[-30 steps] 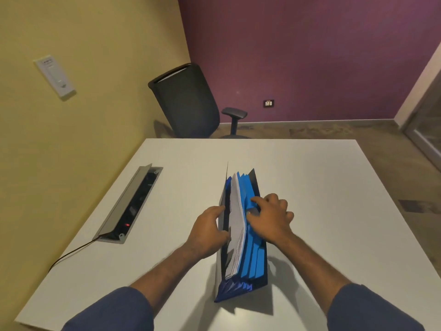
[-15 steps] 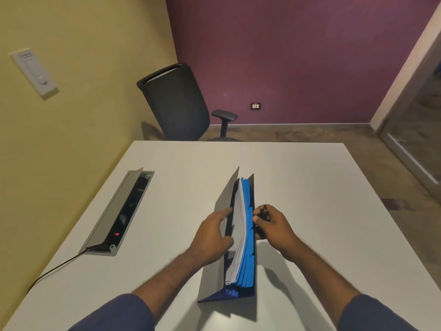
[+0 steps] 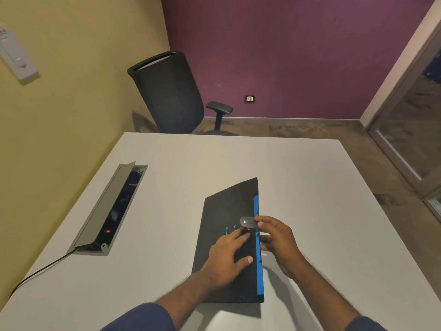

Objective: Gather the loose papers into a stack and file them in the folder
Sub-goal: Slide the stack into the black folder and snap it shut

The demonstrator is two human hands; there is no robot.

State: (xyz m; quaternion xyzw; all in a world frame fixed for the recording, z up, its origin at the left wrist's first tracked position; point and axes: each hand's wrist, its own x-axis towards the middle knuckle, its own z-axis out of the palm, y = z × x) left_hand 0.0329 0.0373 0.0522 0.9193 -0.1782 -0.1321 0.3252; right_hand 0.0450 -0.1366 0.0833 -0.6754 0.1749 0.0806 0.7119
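The folder, a dark expanding file with blue pockets showing along its right edge, lies closed and flat on the white table. My left hand presses flat on its cover with straight fingers. My right hand is at the folder's right edge and pinches the grey clasp tab between thumb and fingers. No papers are visible; the cover hides the inside of the folder.
An open grey cable box with a red light is sunk into the table at the left, with a black cable running off toward the near left. A dark office chair stands beyond the far edge. A glass door is at the right.
The folder, standing open with white papers in its pockets, has been closed and laid flat. My left hand moved onto the cover and my right hand took hold of the clasp tab.
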